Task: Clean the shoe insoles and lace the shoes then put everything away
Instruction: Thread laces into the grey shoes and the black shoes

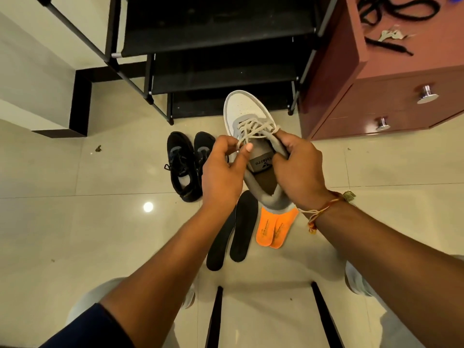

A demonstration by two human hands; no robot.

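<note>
Left grip (pixel 223 167) pinching a lace end between thumb and fingertips; right grip (pixel 296 167) wrapped round the collar and side of the white-and-grey sneaker (pixel 247 114), held in the air above the floor, toe pointing far. Probably light and easy to turn, with a stiff sole but a soft padded collar that gives under the fingers, so best held at the heel or the side wall. Cream lace (pixel 253 128): flat, limp woven cord, likely to slip back through the eyelets unless kept taut and taken near its tip. Far left, black metal-and-fabric shoe rack (pixel 200 46), tiers dark and flat. On glossy cream floor tiles (pixel 75 234), a pair of black mesh sneakers (pixel 187 167), matte and soft-looking. Nearer, two black insoles (pixel 232 234), thin, flexible, foot-shaped, side by side. Just right, two orange insoles (pixel 272 228), foam-like, printed, partly hidden under the held shoe. Far right, a reddish glossy drawer unit (pixel 376 91) with chrome knobs; black laces (pixel 391 11) coiled on top.
</note>
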